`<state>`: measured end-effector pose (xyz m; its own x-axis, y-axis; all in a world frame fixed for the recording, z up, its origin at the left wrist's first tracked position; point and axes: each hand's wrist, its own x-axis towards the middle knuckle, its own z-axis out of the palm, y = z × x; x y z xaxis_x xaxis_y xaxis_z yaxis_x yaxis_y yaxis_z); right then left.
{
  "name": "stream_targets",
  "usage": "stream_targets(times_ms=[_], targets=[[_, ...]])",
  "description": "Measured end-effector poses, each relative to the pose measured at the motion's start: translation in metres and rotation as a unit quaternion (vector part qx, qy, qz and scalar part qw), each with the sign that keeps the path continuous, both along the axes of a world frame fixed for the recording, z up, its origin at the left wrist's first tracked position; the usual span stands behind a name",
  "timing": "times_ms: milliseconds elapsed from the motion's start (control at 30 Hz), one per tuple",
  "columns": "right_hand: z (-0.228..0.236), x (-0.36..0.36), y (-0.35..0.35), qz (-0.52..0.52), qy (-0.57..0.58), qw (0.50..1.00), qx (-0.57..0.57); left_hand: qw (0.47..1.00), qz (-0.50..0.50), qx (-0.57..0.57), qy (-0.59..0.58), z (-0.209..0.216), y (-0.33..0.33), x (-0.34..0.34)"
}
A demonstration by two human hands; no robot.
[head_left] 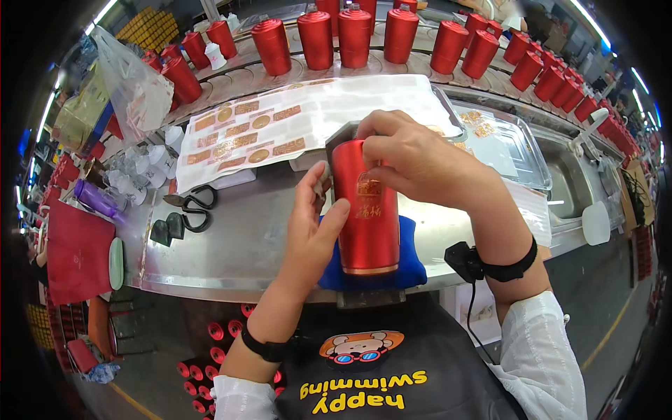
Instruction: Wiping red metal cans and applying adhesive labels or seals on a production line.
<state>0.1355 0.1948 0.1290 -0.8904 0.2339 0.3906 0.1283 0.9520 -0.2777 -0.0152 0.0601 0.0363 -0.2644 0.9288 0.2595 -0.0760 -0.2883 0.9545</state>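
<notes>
A red metallic bottle (360,245) with gold markings lies tilted on a blue cloth pad (411,255), its copper-edged base toward me. Beside its left wall is my left hand (313,220), thumb and fingers apart, the thumb tip at the bottle's edge. A pale wrap covers one of its fingertips. Over the bottle's far right part, my right hand (413,157) has its fingers bent and pressed together close to the gold emblem. Whatever they may pinch is hidden. A grey angled block (341,133) shows behind the bottle's far end.
White sheets with gold stickers (245,129) lie beyond the bottle. Black scissors (192,203) rest at left near clear plastic cups (150,164). A clear tray (507,147) sits at right by a sink (563,185). Red bottles (355,35) line a conveyor at the back.
</notes>
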Motion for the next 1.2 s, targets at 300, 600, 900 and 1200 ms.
stream_targets(times_ms=[300, 600, 900, 1200], targets=[[-0.035, 0.008, -0.027, -0.157, 0.232, 0.958, 0.062, 0.994, 0.082, 0.008, 0.067, -0.014, 0.014, 0.015], [-0.07, 0.024, -0.048, -0.144, 0.191, 0.971, 0.005, 0.99, 0.084, 0.001, 0.114, -0.013, 0.02, 0.017], [-0.077, 0.017, -0.054, -0.145, 0.159, 0.972, -0.091, 0.976, 0.159, 0.009, 0.151, -0.024, 0.034, 0.014], [-0.082, 0.031, -0.052, -0.147, 0.112, 0.982, -0.038, 0.967, 0.174, -0.012, 0.186, -0.023, 0.032, 0.025]])
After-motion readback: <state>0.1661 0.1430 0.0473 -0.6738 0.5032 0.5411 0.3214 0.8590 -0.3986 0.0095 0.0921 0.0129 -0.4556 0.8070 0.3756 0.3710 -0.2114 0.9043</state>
